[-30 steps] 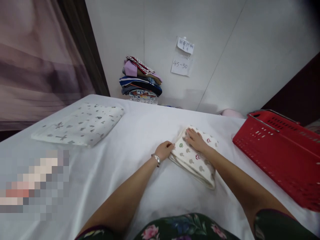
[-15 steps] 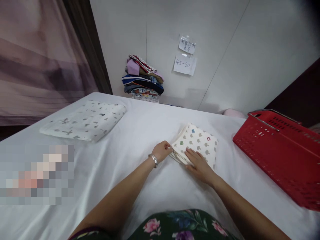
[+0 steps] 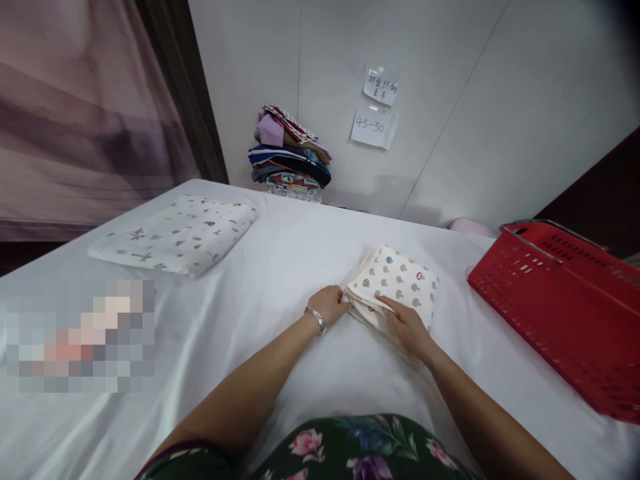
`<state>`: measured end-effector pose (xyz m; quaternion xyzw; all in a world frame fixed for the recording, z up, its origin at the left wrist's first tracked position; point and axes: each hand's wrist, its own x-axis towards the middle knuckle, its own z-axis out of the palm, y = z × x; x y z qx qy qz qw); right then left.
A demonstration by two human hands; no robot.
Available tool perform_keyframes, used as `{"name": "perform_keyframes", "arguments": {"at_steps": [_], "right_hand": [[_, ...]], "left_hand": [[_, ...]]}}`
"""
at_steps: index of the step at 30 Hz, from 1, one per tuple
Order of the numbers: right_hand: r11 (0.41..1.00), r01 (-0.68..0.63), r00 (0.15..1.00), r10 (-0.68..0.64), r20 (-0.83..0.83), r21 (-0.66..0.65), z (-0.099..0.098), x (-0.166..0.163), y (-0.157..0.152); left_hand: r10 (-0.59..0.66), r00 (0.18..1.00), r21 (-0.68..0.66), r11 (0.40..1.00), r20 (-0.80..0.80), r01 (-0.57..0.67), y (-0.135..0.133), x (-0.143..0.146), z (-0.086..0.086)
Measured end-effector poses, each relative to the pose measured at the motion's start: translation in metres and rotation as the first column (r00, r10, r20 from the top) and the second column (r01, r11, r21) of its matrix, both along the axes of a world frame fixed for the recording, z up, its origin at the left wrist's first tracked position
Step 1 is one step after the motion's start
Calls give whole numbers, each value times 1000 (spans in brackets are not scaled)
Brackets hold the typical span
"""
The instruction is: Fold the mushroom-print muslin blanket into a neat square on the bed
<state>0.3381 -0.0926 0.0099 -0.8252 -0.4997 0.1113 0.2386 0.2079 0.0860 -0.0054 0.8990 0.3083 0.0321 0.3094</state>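
A folded cream cloth (image 3: 406,279) with grey tree-like prints and a few coloured ones lies on the white-covered bed or table, near the middle. My left hand (image 3: 329,305), with a silver bracelet at the wrist, is closed on the cloth's left near corner. Along the near edge, my right hand (image 3: 409,330) grips the layers, index finger stretched over the top. Its thumb is hidden. Between the hands the near edge is lifted a little, and inner layers with print show.
At the left lies another folded white cloth (image 3: 180,235) with grey prints. A red plastic basket (image 3: 555,313) with metal handles stands at the right. Folded fabrics (image 3: 290,157) are stacked against the wall, beside paper notes (image 3: 375,125). A blurred patch covers something at the left.
My right hand has gone from lying flat on the cloth to gripping its near edge, which is raised slightly. The left hand has closed more firmly on the corner. The view shifted a little.
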Motion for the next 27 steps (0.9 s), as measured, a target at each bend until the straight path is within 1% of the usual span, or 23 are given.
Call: {"name": "perform_keyframes", "arguments": {"at_steps": [1, 3, 5, 7, 10, 13, 15, 16, 17, 18, 19, 20, 21, 22, 23, 25, 27], "right_hand": [[1000, -12, 1000, 13, 19, -16, -1, -1, -1], [993, -92, 989, 100, 107, -79, -5, -4, -2], [972, -174, 956, 205, 209, -159, -9, -9, -3], [955, -207, 922, 263, 283, -212, -13, -14, -3], [948, -218, 891, 291, 348, -234, -16, -19, -2], [944, -227, 876, 306, 373, -241, -16, -21, -2], [942, -231, 876, 310, 370, -242, -15, -20, -2], [942, -231, 878, 309, 366, -242, -15, -20, -1], [943, -230, 881, 307, 359, -241, -15, -19, -1], [943, -229, 885, 305, 351, -241, -15, -19, 0], [943, -228, 890, 303, 341, -243, -14, -19, 1], [943, -224, 895, 299, 331, -246, -13, -20, 2], [942, -221, 900, 296, 321, -251, -11, -21, 2], [941, -222, 903, 297, 309, -256, -8, -22, 1], [940, -225, 907, 299, 297, -258, -4, -23, 0], [940, -241, 915, 303, 267, -241, 4, -24, -7], [946, -265, 927, 304, 220, -187, 8, -20, -18]], "left_hand": [[15, 1000, 5, 1000, 6, -15, -1, 1, 0], [37, 999, -8, 999, 24, -36, -1, 1, -1], [46, 999, -41, 998, 29, -45, 2, 2, -1], [49, 999, -75, 996, 16, -48, 8, 2, -1], [46, 999, -105, 993, -2, -46, 18, 0, 0], [83, 996, -100, 992, 25, -80, 21, -2, 4], [136, 986, -66, 989, 93, -130, 17, -2, 11], [150, 976, -27, 989, 158, -148, 13, -1, 16], [136, 962, 26, 989, 239, -147, 7, 2, 21], [84, 944, 92, 989, 320, -120, 0, 5, 26], [-7, 924, 170, 983, 383, -63, -7, 9, 29], [-119, 903, 248, 969, 412, 14, -13, 13, 31], [-221, 890, 309, 946, 399, 96, -19, 17, 31], [-293, 887, 343, 924, 357, 168, -23, 21, 28], [-330, 894, 351, 911, 302, 218, -26, 24, 23], [-328, 924, 324, 911, 196, 255, -27, 27, 8], [-302, 940, 308, 920, 157, 244, -24, 26, -7]]}}
